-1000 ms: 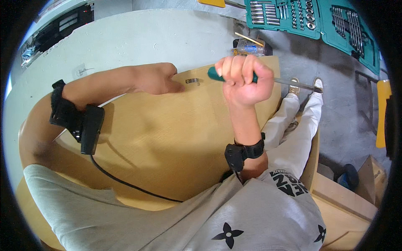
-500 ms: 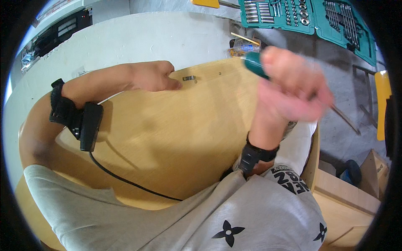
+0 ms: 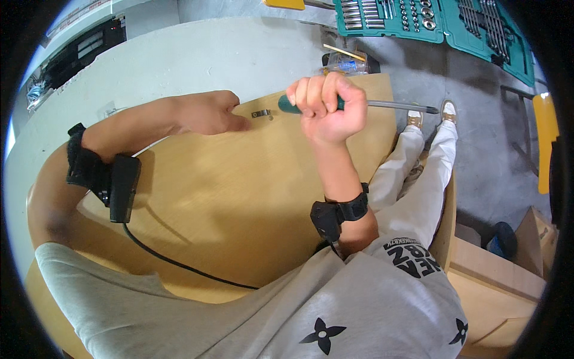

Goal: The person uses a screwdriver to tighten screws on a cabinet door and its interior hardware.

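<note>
I see my right hand (image 3: 327, 107) wrapped in a full fist around the green handle of a screwdriver (image 3: 359, 105), all four fingers (image 3: 311, 94) curled over the top and pressed side by side, thumb tucked beneath. The tool's long axis runs nearly level across the view: the handle butt pokes out toward my left, and the bare steel shaft extends the other way, out past the board's edge, so the tip points away from the hardware. My left hand (image 3: 206, 112) lies flat on the wooden board (image 3: 239, 185), fingers together and stretched toward a small metal bracket (image 3: 260, 113), the fingertips just beside it; whether they touch it I cannot tell. The bracket sits between my two hands, nearer the left, with a tiny screw or hole just beside it. The board is smooth, pale tan, matte. Beyond it lies a grey floor with an open teal socket set case (image 3: 430, 21), its chrome pieces in rows.
</note>
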